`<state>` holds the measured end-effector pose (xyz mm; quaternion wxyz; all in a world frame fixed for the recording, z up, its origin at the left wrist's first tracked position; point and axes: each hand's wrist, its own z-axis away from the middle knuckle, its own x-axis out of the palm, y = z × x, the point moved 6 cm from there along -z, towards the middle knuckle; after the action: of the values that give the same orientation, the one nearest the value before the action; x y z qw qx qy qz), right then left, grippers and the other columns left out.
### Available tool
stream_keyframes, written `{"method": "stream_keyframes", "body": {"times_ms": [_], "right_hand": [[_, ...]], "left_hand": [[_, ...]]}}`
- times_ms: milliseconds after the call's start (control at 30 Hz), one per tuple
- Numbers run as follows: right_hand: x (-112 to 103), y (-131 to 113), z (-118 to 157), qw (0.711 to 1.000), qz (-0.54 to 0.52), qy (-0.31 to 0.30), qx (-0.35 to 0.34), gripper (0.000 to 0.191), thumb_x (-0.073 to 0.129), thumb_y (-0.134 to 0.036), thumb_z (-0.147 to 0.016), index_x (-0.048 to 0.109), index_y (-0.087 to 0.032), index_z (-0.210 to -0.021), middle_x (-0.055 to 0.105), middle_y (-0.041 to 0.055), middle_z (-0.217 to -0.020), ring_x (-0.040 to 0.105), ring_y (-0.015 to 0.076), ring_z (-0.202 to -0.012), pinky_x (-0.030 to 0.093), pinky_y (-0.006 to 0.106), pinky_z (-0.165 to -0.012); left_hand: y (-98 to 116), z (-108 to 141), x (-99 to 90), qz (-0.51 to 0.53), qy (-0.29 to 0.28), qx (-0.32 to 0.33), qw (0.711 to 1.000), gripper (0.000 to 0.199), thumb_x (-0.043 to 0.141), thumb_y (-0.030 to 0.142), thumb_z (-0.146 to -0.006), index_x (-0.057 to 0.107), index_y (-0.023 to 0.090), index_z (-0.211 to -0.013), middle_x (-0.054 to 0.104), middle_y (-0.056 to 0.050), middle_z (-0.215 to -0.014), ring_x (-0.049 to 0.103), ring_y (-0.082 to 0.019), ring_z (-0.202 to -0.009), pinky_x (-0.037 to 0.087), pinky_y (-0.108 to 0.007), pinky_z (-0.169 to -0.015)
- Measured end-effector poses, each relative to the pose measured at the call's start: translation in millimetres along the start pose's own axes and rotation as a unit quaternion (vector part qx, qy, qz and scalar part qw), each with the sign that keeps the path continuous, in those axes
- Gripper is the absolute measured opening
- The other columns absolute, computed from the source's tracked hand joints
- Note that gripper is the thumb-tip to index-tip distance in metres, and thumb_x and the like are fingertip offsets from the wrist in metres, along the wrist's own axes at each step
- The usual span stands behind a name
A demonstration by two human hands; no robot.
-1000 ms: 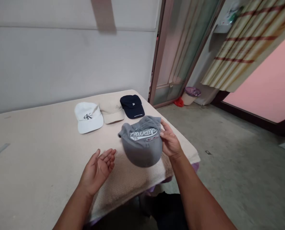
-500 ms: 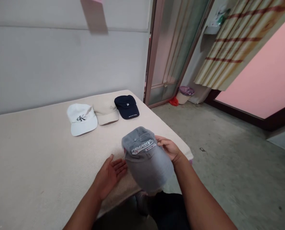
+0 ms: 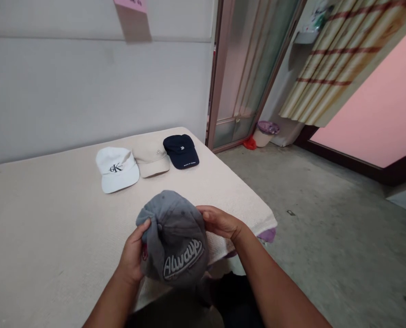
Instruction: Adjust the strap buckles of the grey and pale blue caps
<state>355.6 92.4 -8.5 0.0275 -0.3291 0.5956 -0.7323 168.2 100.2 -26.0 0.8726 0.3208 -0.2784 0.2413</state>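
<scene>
A grey baseball cap (image 3: 175,232) with "Always" in raised white lettering hangs over the front edge of the bed, its crown towards me and partly creased. On its left side my left hand (image 3: 133,253) grips the crown, thumb on top, the other fingers hidden by the cloth. My right hand (image 3: 221,222) holds the cap's right side with thumb and fingers close together; the fingertips are partly hidden. Beyond it a white cap (image 3: 117,169) with black letters, a beige cap (image 3: 151,159) and a navy cap (image 3: 180,151) lie in a row, brims facing me.
The caps lie on a bed with a cream cover (image 3: 69,218), set against a pale wall (image 3: 69,86). Right of it are the concrete floor (image 3: 319,218), a sliding glass door (image 3: 244,73), a bin (image 3: 266,133) and a striped curtain (image 3: 339,64).
The grey cap has moved left and turned, so its crown and lettering now face me. My left hand, open beside it before, has closed on it. My right hand has shifted left with it.
</scene>
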Motion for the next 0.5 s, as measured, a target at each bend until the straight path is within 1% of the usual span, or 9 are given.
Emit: {"method": "stream_keyframes", "body": {"times_ms": [67, 133, 200, 267, 333, 400, 433, 500], "right_hand": [[4, 3, -4, 0.999, -0.029, 0.013, 0.007, 0.041, 0.067, -0.037, -0.074, 0.061, -0.014, -0.108, 0.065, 0.0092, -0.1, 0.061, 0.0175, -0.088, 0.043, 0.034, -0.087], [5, 4, -7, 0.998, -0.057, 0.03, 0.009, 0.037, 0.069, -0.026, -0.073, 0.062, -0.013, -0.107, 0.067, 0.0079, -0.094, 0.062, 0.0162, -0.082, 0.045, 0.033, -0.084], [0, -3, -7, 0.995, -0.075, 0.062, -0.026, 0.038, 0.067, -0.022, -0.073, 0.06, -0.015, -0.11, 0.068, 0.0072, -0.094, 0.063, 0.0168, -0.081, 0.047, 0.034, -0.082], [-13, -16, -3, 0.987, -0.085, 0.108, -0.085, 0.04, 0.066, -0.021, -0.073, 0.058, -0.018, -0.112, 0.068, 0.0064, -0.098, 0.063, 0.0179, -0.083, 0.048, 0.035, -0.082], [-28, -31, 2, 0.976, -0.083, 0.149, -0.138, 0.037, 0.066, -0.021, -0.074, 0.058, -0.02, -0.11, 0.068, 0.0057, -0.1, 0.064, 0.0183, -0.084, 0.049, 0.035, -0.082], [-43, -42, 6, 0.967, -0.074, 0.176, -0.168, 0.037, 0.065, -0.02, -0.073, 0.058, -0.022, -0.109, 0.068, 0.0048, -0.1, 0.064, 0.0187, -0.084, 0.05, 0.035, -0.08], [-51, -47, 7, 0.964, -0.068, 0.185, -0.178, 0.039, 0.065, -0.02, -0.073, 0.057, -0.023, -0.11, 0.068, 0.0045, -0.101, 0.064, 0.0193, -0.085, 0.05, 0.035, -0.08], [-64, -55, 7, 0.96, -0.056, 0.196, -0.193, 0.044, 0.066, -0.019, -0.071, 0.055, -0.024, -0.113, 0.067, 0.0042, -0.102, 0.064, 0.0204, -0.088, 0.051, 0.036, -0.079]], "left_hand": [[-8, 0, 5.6, -0.006, -0.035, -0.026, 0.999, 0.032, 0.05, 0.025, -0.086, 0.064, 0.015, -0.113, 0.075, -0.007, -0.087, 0.065, -0.024, -0.098, 0.043, -0.039, -0.097], [-11, -2, 12.2, 0.003, -0.094, -0.03, 0.995, 0.034, 0.049, 0.029, -0.087, 0.063, 0.017, -0.115, 0.074, -0.007, -0.095, 0.063, -0.024, -0.103, 0.04, -0.037, -0.1], [-10, -6, 17.0, 0.012, -0.147, -0.019, 0.989, 0.034, 0.045, 0.032, -0.089, 0.064, 0.018, -0.114, 0.073, -0.007, -0.1, 0.061, -0.023, -0.106, 0.038, -0.035, -0.102], [-7, -10, 19.3, 0.015, -0.175, -0.002, 0.984, 0.034, 0.04, 0.032, -0.092, 0.065, 0.017, -0.11, 0.073, -0.006, -0.1, 0.063, -0.021, -0.102, 0.04, -0.034, -0.1], [-4, -15, 19.5, 0.015, -0.171, 0.024, 0.985, 0.033, 0.037, 0.028, -0.093, 0.066, 0.017, -0.104, 0.073, -0.005, -0.096, 0.067, -0.018, -0.091, 0.047, -0.031, -0.091], [-3, -20, 19.4, 0.022, -0.155, 0.038, 0.987, 0.033, 0.036, 0.025, -0.094, 0.067, 0.016, -0.098, 0.074, -0.005, -0.09, 0.068, -0.016, -0.083, 0.052, -0.029, -0.083], [-4, -21, 19.6, 0.025, -0.149, 0.034, 0.988, 0.032, 0.036, 0.024, -0.094, 0.067, 0.015, -0.096, 0.073, -0.007, -0.091, 0.068, -0.016, -0.083, 0.052, -0.029, -0.082], [-8, -23, 19.6, 0.025, -0.138, 0.016, 0.99, 0.03, 0.039, 0.023, -0.092, 0.066, 0.012, -0.094, 0.071, -0.011, -0.096, 0.066, -0.018, -0.09, 0.052, -0.031, -0.084]]}}
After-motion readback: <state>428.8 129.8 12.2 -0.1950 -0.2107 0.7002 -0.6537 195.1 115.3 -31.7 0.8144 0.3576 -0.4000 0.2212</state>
